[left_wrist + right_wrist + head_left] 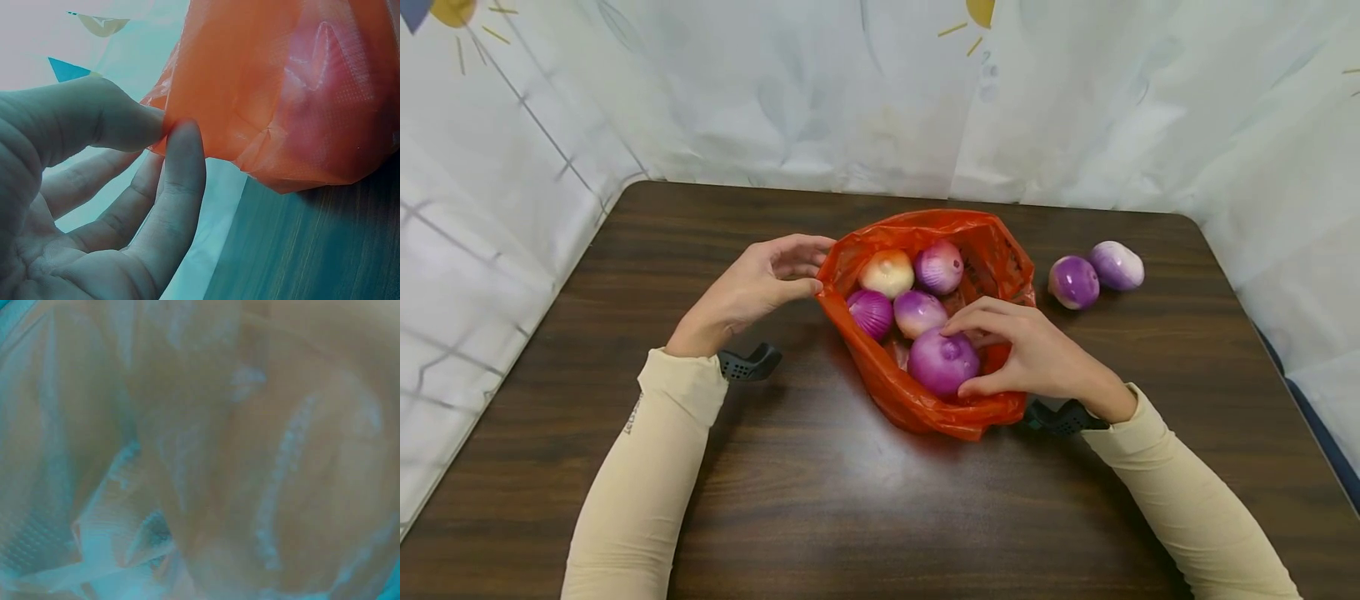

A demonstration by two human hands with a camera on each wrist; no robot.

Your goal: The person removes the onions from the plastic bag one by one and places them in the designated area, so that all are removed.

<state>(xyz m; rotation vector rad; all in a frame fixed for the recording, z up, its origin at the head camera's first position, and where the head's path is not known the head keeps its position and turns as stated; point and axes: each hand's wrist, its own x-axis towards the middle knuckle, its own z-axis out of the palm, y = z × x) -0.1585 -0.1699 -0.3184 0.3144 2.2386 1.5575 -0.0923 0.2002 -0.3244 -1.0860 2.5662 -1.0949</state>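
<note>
A red plastic bag (887,379) stands with its mouth open at the middle of the table. Several onions lie inside it: a pale yellow-brown one (887,273), a striped purple one (940,267), a dark purple one (871,314) and a purple-white one (920,312). My left hand (760,283) pinches the bag's left rim between thumb and index finger, plain in the left wrist view. Reaching into the bag's near right side, my right hand (1030,350) grips a large purple onion (943,362) between thumb and fingers. Blurred bag plastic (200,456) fills the right wrist view.
To the right of the bag, two more purple onions lie on the table, a darker one (1073,282) touching a paler one (1117,265). The dark wooden table (850,517) ends at a white patterned curtain (880,100) behind and along the sides.
</note>
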